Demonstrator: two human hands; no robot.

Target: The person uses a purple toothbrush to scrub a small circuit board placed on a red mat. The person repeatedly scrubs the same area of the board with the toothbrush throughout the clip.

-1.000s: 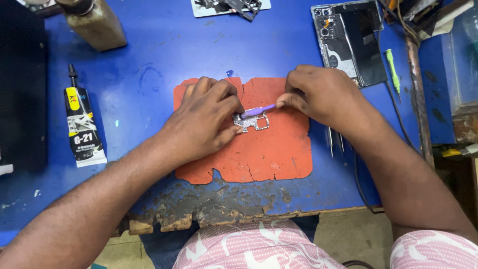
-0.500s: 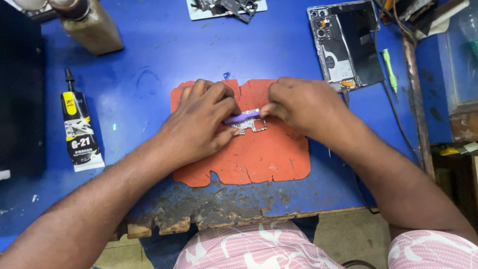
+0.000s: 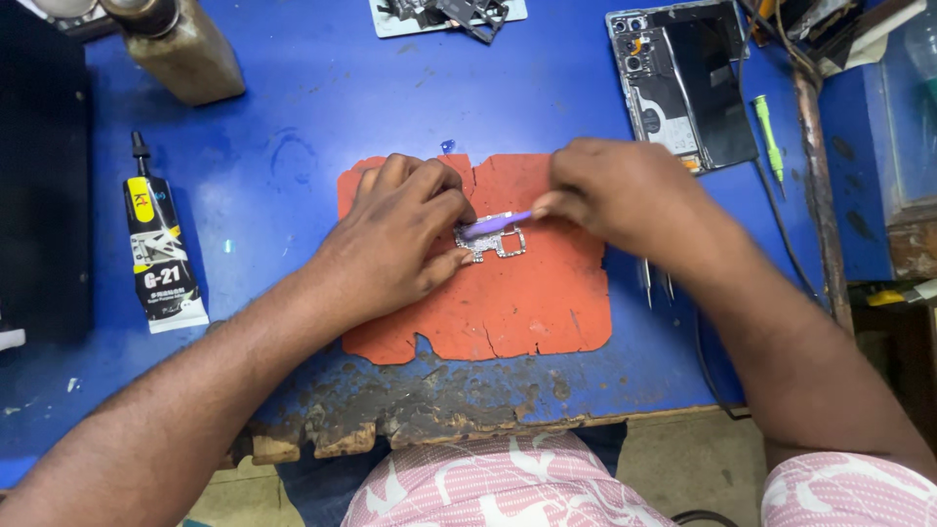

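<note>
A small metal circuit-board piece (image 3: pixel 500 243) lies on a worn orange mat (image 3: pixel 517 303) on the blue table. My left hand (image 3: pixel 395 239) presses its fingers down on the left side of the board and pins it to the mat. My right hand (image 3: pixel 615 200) grips a thin purple tool (image 3: pixel 496 224), perhaps a small brush, whose tip rests on the board's upper left part next to my left fingertips. The handle end is hidden inside my right hand.
A black-and-yellow glue tube (image 3: pixel 156 249) lies at the left. An opened phone body (image 3: pixel 680 83) lies at the upper right beside a green screwdriver (image 3: pixel 768 132). Tweezers (image 3: pixel 656 281) lie under my right wrist. A brown bottle (image 3: pixel 181 44) stands at the back left. The table's front edge (image 3: pixel 439 420) is chipped.
My right hand has worked the purple tool back and forth over the board, first nearer my left hand, then slightly away again. My left hand stays pressed on the board.
</note>
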